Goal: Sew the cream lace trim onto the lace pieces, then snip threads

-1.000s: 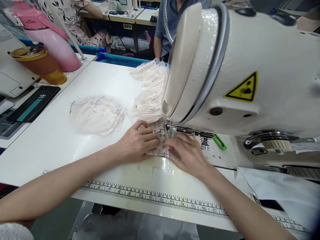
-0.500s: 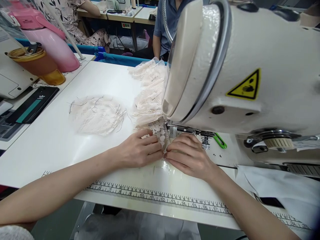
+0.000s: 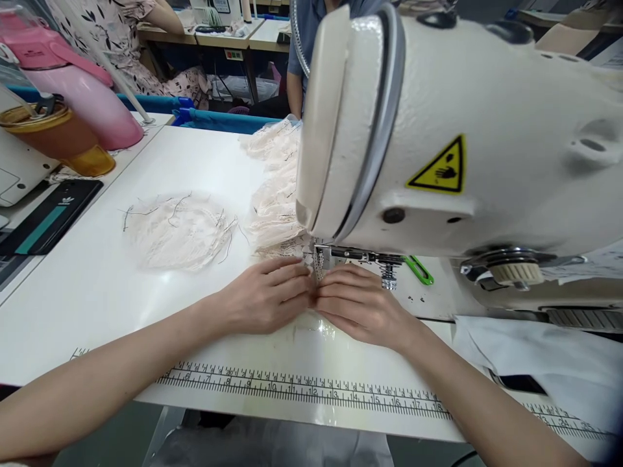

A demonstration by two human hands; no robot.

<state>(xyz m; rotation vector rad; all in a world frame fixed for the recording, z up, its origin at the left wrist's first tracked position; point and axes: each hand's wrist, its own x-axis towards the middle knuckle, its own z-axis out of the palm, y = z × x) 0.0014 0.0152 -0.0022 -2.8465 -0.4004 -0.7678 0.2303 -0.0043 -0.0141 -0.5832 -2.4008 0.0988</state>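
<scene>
One strip of pale lace [image 3: 318, 264], flat on the white table [image 3: 204, 363] below the sewing machine [image 3: 360, 130] head, beside its needle area. Left hand [image 3: 267, 297] and right hand [image 3: 364, 305], fingers curled, tips meeting at the lace's near end; whether either pinches or merely presses it cannot be told, thumbs being hidden.

I am in a sewing workshop: a bulky cream-white sewing machine [image 3: 438, 91] with a yellow triangular warning label [image 3: 439, 170] stands on my glossy white table [image 3: 87, 285], which has a black ruler scale [image 3: 292, 387] along its edge. Pale cream ruffled lace [image 3: 276, 201] bunches beside the machine, and a person in patterned clothes [image 3: 114, 48] sits at another white-topped worktable [image 3: 267, 32].
</scene>
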